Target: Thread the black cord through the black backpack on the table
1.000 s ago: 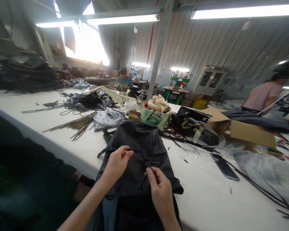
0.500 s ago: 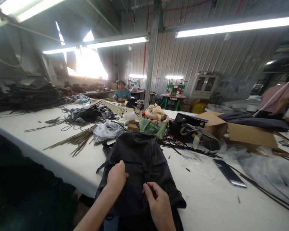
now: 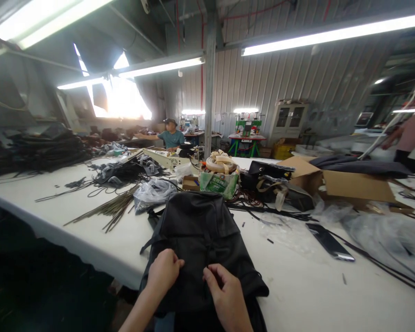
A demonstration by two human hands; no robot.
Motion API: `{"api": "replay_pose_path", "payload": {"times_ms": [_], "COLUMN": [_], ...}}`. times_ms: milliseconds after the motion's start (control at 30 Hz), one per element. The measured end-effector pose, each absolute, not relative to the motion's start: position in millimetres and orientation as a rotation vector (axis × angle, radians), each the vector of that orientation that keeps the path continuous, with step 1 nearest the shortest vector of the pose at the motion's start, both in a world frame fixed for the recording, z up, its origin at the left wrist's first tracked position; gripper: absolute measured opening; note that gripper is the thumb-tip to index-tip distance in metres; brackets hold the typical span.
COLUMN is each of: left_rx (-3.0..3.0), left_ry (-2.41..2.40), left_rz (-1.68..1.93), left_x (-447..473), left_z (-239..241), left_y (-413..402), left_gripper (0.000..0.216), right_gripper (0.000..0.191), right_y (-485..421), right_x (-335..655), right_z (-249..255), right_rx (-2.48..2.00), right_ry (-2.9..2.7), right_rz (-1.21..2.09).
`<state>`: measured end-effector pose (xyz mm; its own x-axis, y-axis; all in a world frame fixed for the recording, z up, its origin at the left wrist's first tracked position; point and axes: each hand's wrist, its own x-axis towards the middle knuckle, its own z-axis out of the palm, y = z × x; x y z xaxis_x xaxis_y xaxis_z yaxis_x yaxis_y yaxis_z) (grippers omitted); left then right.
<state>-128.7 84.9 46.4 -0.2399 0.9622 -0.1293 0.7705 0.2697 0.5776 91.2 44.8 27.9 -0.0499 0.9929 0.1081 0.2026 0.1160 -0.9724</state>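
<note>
A black backpack lies flat on the white table, its lower part hanging over the near edge. My left hand rests on the bag's near left part with curled fingers pressed into the fabric. My right hand lies beside it on the bag's middle, thumb and fingers pinching at a thin dark cord or the fabric there. What exactly is pinched is too small to tell.
Beyond the bag stand a green packet with tape rolls, a clear plastic bag, thin rods, black straps and cardboard boxes. A dark flat piece lies at right. One person sits far back; another stands at right.
The view has tilted upward, so the hands and bag sit lower in the picture. My left hand's fingers closed and settled on the bag. The seated person stretched an arm out sideways.
</note>
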Motion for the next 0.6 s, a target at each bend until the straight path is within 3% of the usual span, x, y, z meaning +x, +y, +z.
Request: {"api": "replay_pose_path", "payload": {"times_ms": [300,433,600], "left_rx": [1.461,1.212,0.759], "left_ry": [1.35,1.158,0.869], "left_rz": [1.115,1.211,1.335], "left_x": [-93.5,-80.7,-75.2], "left_z": [57.1,58.8,56.8], "left_y": [67.8,57.9,43.5], "left_gripper": [0.026,0.046,0.045], "right_gripper": [0.057,0.056,0.058], "right_y": [46.1,43.9,42.2], "right_x": [78.8,73.7,68.5], "right_z": [44.3,51.3,49.2], "right_rx": [-1.078,-0.997,-1.012], "right_ry": [-1.316,-1.292,-1.273], "right_rz": [1.171,1.226,1.206]}}
